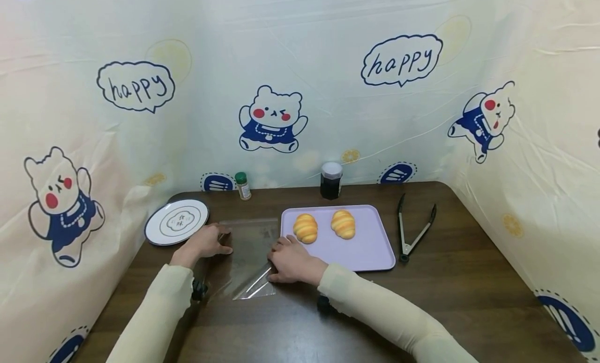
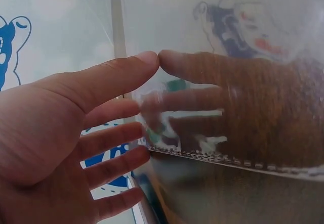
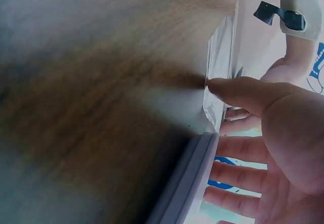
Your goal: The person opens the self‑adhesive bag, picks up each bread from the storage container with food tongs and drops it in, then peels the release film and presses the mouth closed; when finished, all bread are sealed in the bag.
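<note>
A sheet-like piece of clear plastic [image 1: 253,248], perhaps a bag, lies flat on the table with its near right corner creased. In the left wrist view, a dotted seam runs along one edge of the plastic [image 2: 228,161]. My left hand [image 1: 206,244] touches the left side of it, thumb and fingers spread and fairly straight. On the right side rests my right hand [image 1: 292,259], its thumb on the creased corner and its fingers by the tray's left edge. The right wrist view shows the fingers of the right hand [image 3: 263,148] extended and apart.
A lilac tray [image 1: 370,256] holds two croissants [image 1: 305,228] [image 1: 344,224] right of the plastic. Tongs [image 1: 412,243] lie farther right. A white plate [image 1: 157,227] sits at left. A green-capped shaker [image 1: 242,187] and dark jar [image 1: 330,186] stand along the back.
</note>
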The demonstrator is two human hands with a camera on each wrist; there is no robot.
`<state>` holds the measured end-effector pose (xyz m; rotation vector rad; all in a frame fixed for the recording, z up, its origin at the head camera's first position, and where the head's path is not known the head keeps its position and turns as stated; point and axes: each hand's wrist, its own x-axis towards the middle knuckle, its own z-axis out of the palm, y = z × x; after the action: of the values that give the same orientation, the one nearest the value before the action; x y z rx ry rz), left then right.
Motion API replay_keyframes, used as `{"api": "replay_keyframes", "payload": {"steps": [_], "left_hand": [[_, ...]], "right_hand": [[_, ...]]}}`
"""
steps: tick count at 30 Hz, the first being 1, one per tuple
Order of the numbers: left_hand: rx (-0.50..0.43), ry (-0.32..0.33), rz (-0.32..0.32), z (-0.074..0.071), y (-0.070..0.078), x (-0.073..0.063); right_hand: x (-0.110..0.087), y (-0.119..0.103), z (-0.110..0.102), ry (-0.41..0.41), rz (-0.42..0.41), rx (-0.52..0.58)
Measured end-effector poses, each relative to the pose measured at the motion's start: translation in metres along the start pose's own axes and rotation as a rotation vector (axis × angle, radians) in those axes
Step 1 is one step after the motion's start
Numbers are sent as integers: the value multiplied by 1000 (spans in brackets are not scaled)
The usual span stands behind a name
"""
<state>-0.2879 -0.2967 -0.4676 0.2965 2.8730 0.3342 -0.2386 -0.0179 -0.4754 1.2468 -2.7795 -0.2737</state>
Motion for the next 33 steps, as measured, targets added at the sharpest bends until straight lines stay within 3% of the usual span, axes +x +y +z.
{"api": "replay_keyframes", "payload": {"steps": [6, 11, 15, 22, 26, 33], "left_hand": [[5, 23, 18, 1, 0, 1], [3, 45, 30, 1, 2, -1], [-3, 47, 24, 2, 2, -1], [-7, -4, -8, 1, 3, -2], [-14, 22, -1, 2, 3, -2], [28, 106, 68, 4, 1, -1]], "right_hand": [[0, 0, 0, 78, -25, -20], [-1, 2, -1, 121, -40, 30], [-2, 4, -2, 89, -45, 81], [-3, 4, -3, 16, -25, 99], [-4, 3, -3, 15, -23, 88], [-5, 8, -6, 24, -21, 138]]}}
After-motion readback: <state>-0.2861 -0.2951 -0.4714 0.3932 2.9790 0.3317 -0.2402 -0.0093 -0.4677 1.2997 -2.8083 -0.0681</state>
